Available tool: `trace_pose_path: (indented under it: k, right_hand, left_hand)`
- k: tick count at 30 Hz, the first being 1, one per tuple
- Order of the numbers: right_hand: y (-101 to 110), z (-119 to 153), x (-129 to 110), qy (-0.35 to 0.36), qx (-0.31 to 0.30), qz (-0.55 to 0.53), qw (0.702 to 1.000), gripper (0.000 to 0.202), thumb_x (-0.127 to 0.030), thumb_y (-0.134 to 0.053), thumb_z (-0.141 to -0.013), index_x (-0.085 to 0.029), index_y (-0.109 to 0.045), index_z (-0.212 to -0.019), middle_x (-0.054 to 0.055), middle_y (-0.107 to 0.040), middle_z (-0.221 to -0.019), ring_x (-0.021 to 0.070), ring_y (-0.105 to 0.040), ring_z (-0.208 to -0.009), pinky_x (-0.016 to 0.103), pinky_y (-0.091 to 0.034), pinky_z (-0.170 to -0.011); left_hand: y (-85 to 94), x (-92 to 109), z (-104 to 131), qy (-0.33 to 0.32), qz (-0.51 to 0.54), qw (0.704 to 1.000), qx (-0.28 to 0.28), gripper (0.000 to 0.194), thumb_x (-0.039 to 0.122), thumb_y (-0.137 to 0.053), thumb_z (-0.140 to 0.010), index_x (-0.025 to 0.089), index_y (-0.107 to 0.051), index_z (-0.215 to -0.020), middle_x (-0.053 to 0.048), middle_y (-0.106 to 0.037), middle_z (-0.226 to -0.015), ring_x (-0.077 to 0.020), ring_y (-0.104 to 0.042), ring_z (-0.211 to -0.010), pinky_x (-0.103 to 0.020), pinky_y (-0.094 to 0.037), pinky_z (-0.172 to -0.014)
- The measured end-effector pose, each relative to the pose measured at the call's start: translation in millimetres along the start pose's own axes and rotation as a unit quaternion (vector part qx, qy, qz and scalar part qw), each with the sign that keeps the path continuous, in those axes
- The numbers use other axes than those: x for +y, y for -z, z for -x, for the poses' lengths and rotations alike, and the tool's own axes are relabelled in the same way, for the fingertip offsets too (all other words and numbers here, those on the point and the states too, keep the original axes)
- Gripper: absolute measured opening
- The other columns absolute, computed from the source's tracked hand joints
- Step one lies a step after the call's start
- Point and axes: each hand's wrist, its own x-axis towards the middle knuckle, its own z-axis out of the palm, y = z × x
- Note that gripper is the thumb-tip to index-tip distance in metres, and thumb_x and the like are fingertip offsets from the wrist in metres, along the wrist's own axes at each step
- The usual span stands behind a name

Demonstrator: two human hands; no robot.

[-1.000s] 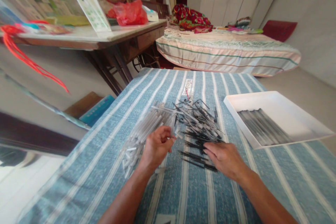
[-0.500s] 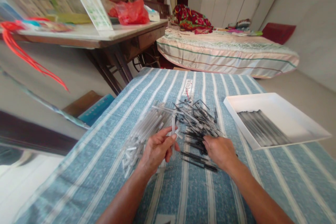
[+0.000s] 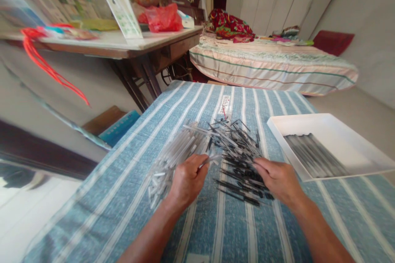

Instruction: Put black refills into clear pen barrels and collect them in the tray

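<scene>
My left hand is closed in a pinch on a translucent pen barrel, which points to the right. Beneath and beyond it spreads a heap of pale, clear pen barrels. My right hand has its fingertips pressed together at the right edge of a jumbled pile of black pen refills; what it pinches, if anything, is hidden by the fingers. Several dark pens lie side by side in a white tray to the right.
A blue-and-white striped cloth covers the table. A paper label lies beyond the piles. At the left stands a desk with a red plastic bag and hanging red cord. Behind is a bed.
My left hand has turned, tipping the barrel from upright to nearly level, pointing right. My right hand has drawn rightward from within the black pile to its edge. The whole view has shifted slightly.
</scene>
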Motion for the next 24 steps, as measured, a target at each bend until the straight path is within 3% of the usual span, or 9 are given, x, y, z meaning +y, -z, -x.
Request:
trace_pose_path:
  k: [3, 6, 12, 17, 24]
  right_hand:
    - [6, 5, 7, 0.042, 0.072, -0.053, 0.995, 0.026, -0.028, -0.046, -0.090, -0.018, -0.069, -0.089, 0.005, -0.073, -0.077, 0.0144, -0.066, -0.059, 0.022, -0.046, -0.059]
    - [11, 6, 7, 0.063, 0.103, -0.070, 0.990, 0.024, -0.026, -0.048, -0.090, -0.015, -0.069, -0.088, 0.007, -0.073, -0.077, 0.0143, -0.065, -0.058, 0.022, -0.047, -0.060]
    - [13, 7, 5, 0.055, 0.098, -0.061, 0.992, 0.024, -0.027, -0.048, -0.090, -0.017, -0.070, -0.085, 0.006, -0.072, -0.073, 0.0140, -0.065, -0.060, 0.021, -0.047, -0.062]
    - [14, 8, 4, 0.046, 0.070, -0.034, 0.996, 0.028, -0.027, -0.044, -0.090, -0.018, -0.070, -0.084, 0.005, -0.068, -0.063, 0.0138, -0.062, -0.060, 0.020, -0.044, -0.060]
    - [21, 5, 2, 0.111, 0.100, 0.029, 0.988, 0.027, -0.014, -0.043, -0.088, -0.016, -0.069, -0.080, 0.002, -0.059, -0.053, 0.0122, -0.052, -0.049, 0.023, -0.037, -0.054]
  left_hand:
    - [-0.4, -1, 1, -0.040, -0.034, 0.999, -0.002, 0.020, 0.019, -0.048, -0.085, 0.013, -0.065, -0.095, -0.006, -0.065, -0.081, -0.0144, -0.062, -0.075, -0.023, -0.046, -0.067]
    - [-1.9, -3, 2, -0.045, -0.063, 0.997, -0.005, 0.021, 0.020, -0.046, -0.086, 0.014, -0.064, -0.096, -0.007, -0.066, -0.085, -0.0150, -0.063, -0.078, -0.023, -0.048, -0.069]
    - [-3.6, -6, 1, -0.033, -0.110, 0.993, -0.004, 0.024, 0.022, -0.043, -0.088, 0.016, -0.063, -0.099, -0.006, -0.065, -0.085, -0.0149, -0.063, -0.076, -0.023, -0.049, -0.069]
    - [-2.3, -3, 1, -0.016, -0.153, 0.987, -0.042, 0.026, 0.022, -0.041, -0.088, 0.016, -0.063, -0.100, -0.008, -0.065, -0.089, -0.0164, -0.064, -0.080, -0.024, -0.049, -0.072]
    - [-1.9, 3, 3, -0.020, -0.145, 0.987, -0.067, 0.022, 0.022, -0.045, -0.086, 0.021, -0.066, -0.092, -0.005, -0.064, -0.083, -0.0147, -0.062, -0.074, -0.021, -0.047, -0.065]
